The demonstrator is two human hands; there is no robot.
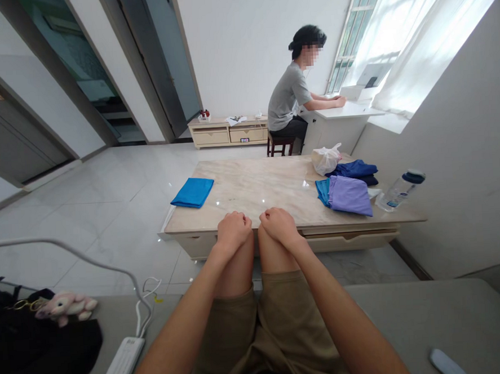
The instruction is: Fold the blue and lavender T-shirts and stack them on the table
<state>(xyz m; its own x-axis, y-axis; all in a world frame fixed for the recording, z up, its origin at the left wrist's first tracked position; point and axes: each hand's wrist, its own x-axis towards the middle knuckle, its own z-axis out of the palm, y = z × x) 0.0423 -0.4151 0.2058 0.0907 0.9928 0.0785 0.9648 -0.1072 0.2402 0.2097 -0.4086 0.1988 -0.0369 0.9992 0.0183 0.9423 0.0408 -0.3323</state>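
Note:
My left hand point(234, 231) rests on my left knee, its fingers curled in with nothing seen in them. On the other knee lies my right hand point(278, 225), closed in the same loose way. Both are at the front edge of a marble-topped coffee table point(253, 181). A folded blue cloth point(193, 192) lies flat toward the table's left end. Toward the right end sits a folded purple cloth point(350, 195), partly over a teal cloth point(322, 192). Dark blue folded fabric point(354, 169) lies behind them.
A clear bottle point(398, 192) and a white plastic bag point(326, 160) stand on the table's right side. A person point(286, 94) sits at a white desk beyond. Beside me on the sofa point(410, 312) are a power strip point(121, 367), a pink plush toy point(66, 307) and a black bag point(40, 358).

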